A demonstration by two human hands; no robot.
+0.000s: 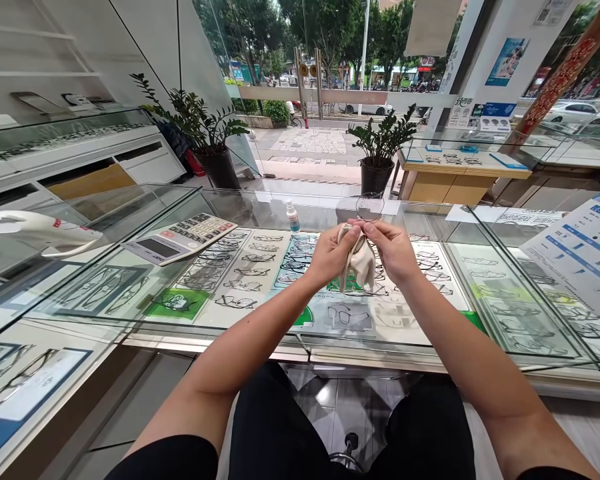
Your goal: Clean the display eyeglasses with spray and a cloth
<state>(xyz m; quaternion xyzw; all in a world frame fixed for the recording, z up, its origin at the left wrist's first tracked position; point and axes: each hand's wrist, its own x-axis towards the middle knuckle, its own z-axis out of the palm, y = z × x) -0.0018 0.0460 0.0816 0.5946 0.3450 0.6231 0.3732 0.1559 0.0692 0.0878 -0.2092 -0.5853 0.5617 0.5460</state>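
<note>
Above the glass display counter, my left hand (331,252) is closed on a beige cleaning cloth (359,265) that hangs down below the fingers. My right hand (393,251) pinches at the same spot, its thumb and fingers meeting the left hand's. A thin round rim of a pair of eyeglasses (370,207) sticks up past the fingertips. Most of the frame is hidden by the cloth and fingers, so which hand bears more of it is unclear. Beyond my hands, a small white spray bottle (293,217) with a blue label stands upright on the glass.
A large calculator (180,239) lies on the counter to the left, near a white handheld scanner (40,232). Inside the glass counter (260,337) lie rows of eyeglasses. A printed chart (580,247) stands at the right. Potted plants (379,143) stand beyond the counter.
</note>
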